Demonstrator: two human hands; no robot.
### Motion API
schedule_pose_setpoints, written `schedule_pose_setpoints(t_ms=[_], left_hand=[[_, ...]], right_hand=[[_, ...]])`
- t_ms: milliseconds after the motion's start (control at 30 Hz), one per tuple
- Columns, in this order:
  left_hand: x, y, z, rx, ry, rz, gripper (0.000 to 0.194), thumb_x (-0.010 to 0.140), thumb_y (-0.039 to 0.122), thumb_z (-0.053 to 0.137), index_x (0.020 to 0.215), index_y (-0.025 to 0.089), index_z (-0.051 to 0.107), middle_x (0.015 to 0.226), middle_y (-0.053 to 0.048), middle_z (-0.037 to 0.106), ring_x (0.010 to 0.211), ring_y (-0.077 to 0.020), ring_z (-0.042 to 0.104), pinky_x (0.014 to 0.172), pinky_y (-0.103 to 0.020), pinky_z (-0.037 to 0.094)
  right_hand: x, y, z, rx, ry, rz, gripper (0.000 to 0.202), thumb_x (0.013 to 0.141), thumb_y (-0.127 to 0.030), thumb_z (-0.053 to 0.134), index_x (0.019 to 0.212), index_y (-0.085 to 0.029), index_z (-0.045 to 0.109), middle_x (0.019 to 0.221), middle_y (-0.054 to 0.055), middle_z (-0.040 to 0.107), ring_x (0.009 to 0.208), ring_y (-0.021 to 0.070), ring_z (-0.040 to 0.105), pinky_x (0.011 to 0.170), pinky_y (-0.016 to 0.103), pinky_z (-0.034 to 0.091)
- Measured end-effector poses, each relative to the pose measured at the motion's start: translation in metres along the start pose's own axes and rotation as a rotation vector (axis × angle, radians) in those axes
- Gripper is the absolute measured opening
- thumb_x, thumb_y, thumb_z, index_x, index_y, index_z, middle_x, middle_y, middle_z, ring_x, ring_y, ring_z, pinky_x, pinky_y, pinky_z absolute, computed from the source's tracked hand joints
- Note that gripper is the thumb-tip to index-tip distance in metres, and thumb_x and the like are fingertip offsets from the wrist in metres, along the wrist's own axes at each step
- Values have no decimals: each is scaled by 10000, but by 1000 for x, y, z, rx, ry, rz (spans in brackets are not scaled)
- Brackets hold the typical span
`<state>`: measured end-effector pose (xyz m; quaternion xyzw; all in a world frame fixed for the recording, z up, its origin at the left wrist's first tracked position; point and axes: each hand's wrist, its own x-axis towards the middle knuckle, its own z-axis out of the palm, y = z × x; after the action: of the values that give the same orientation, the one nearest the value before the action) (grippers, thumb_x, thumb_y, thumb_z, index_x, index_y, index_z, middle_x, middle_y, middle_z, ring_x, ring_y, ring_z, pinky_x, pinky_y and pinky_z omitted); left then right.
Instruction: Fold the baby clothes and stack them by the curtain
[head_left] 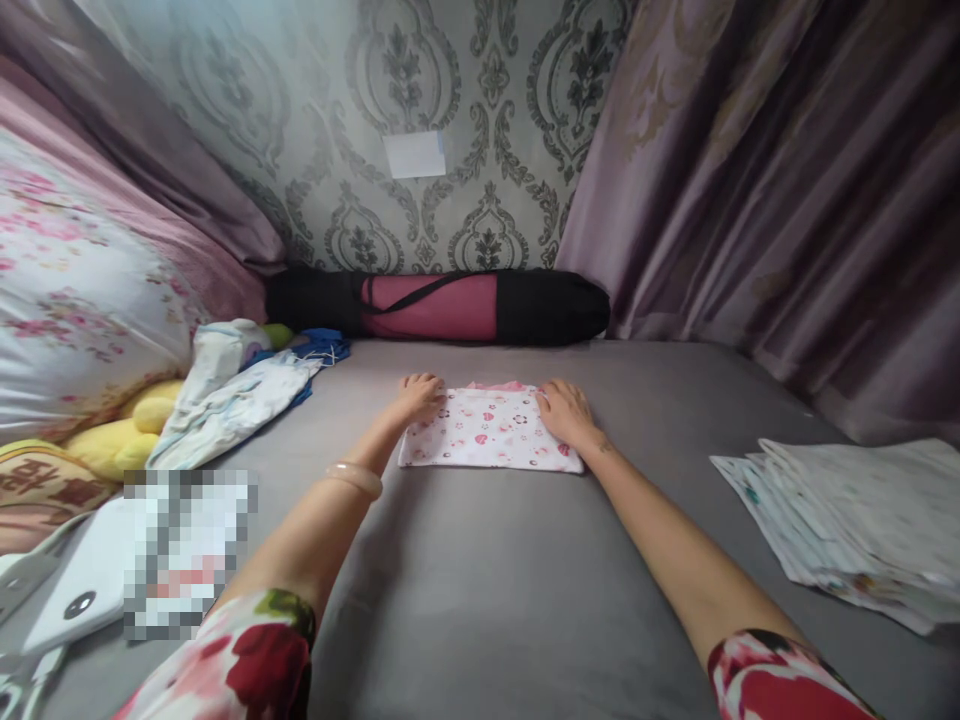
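Cloth (491, 432) — left hand (421, 396), right hand (568, 408) touching (brown characters (36, 482) far left).

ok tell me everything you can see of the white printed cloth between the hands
The white cloth looks like soft fabric, printed with small pink, red and dark motifs, some heart-shaped. It lies flat, roughly rectangular, on the grey sheet, its near edge fairly straight. A bit of pink material shows at its far edge. The left hand and right hand touch its far corners, partly hiding them.
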<state>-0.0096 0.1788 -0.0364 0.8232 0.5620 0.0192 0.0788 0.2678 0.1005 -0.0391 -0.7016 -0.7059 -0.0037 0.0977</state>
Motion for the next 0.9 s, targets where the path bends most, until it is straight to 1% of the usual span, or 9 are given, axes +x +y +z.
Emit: schedule_pose_setpoints(t_ms=[100,167,233,333,433,533,667,767,900], left_hand=[[20,-12,-11,-37,-134,28,361,849,295,496,1173,219,635,1234,-96,636,1146,-270,568,1004,-404,391],[31,-20,-16,-98,-229,52,375,805,318,542,1147,210,652,1141,-73,684,997,-224,636,869,-298,466],[41,-26,-19,-162,-320,78,443,752,328,578,1169,192,640,1118,-70,697,916,-203,652,755,-242,482],[54,-29,-23,-179,-399,88,516,678,341,618,1170,186,637,1131,-77,697,900,-208,648,710,-233,477],[60,-28,-26,-153,-458,70,480,637,357,638,1088,195,671,1097,-68,709,892,-212,643,693,-232,467],[56,-28,-30,-170,-452,72,440,623,388,647,1020,202,682,1029,-51,719,866,-210,636,660,-229,453],[37,-33,-44,-261,-382,159,382,643,441,645,941,205,678,895,-14,710,792,-178,615,643,-219,439],[20,-33,-66,-315,-319,218,355,653,452,647,905,205,685,861,-4,700,795,-171,614,669,-215,444],[-4,-26,-102,-366,-240,252,334,658,420,662,911,206,711,846,-12,709,802,-177,628,681,-222,454]], right_hand=[[18,19,-1,-16,-92,-16,432,974,-330,364,1265,-115,600,1256,177,598,1188,280,525,1011,369,368],[31,31,1,-11,-171,-15,441,964,-367,412,1268,-115,606,1225,177,614,1168,281,546,992,356,391],[42,40,2,6,-228,-21,432,939,-393,473,1246,-132,628,1221,165,624,1165,276,557,985,343,402],[54,46,-3,97,-333,-37,390,883,-376,561,1187,-152,659,1193,127,658,1111,250,599,923,301,446],[58,47,-11,215,-446,-18,349,827,-346,623,1121,-166,674,1108,90,699,978,223,652,790,266,490],[55,46,-21,282,-456,-4,325,782,-310,667,1069,-159,676,1072,86,706,906,212,660,721,254,489],[45,48,-36,414,-417,-42,308,740,-281,703,1014,-141,682,995,70,716,871,198,650,698,240,480],[37,51,-56,524,-384,-65,303,704,-281,725,974,-147,693,945,39,719,862,187,643,721,238,483],[23,51,-93,630,-382,-149,322,686,-342,726,940,-146,702,901,24,712,836,181,634,716,248,486]])
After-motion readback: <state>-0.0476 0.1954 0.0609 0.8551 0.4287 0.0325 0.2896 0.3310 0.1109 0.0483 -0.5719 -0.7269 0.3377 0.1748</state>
